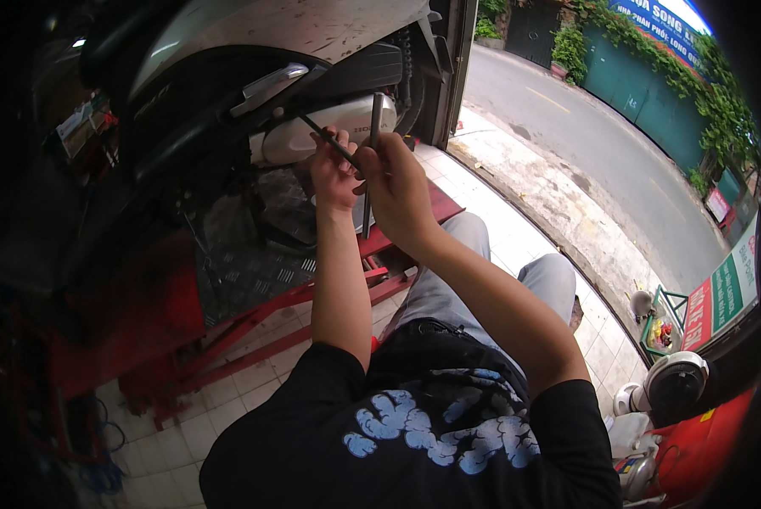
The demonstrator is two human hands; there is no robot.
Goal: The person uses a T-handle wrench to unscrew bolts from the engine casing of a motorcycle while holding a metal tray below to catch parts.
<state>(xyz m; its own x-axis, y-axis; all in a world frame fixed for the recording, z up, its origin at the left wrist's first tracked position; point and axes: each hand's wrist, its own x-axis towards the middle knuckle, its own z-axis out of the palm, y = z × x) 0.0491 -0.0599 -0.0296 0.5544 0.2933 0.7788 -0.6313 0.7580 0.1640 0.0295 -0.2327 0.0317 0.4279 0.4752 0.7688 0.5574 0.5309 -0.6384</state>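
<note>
My right hand point(397, 188) is closed around the crossbar of a dark T-handle wrench point(375, 119). The bar stands nearly upright in the view, sticking out above and below my fist. From the grip, the wrench's thin shaft slants up and left toward the scooter point(270, 64). Beside that shaft, my left hand point(336, 174) has its fingers curled, with the fingertips at the shaft. The shaft's tip lies near the scooter's light-coloured engine cover point(308, 131), below a silver footrest point(270, 86). Whether the tip sits on a fastener is too small to tell.
The scooter stands on a red lift table point(126, 339) with a dark tread-plate top point(249, 276). White floor tiles point(176, 441) lie below. At the right are a roadside doorway, a standing sign point(724, 293), a green-framed basket point(665, 327) and a red machine point(694, 454).
</note>
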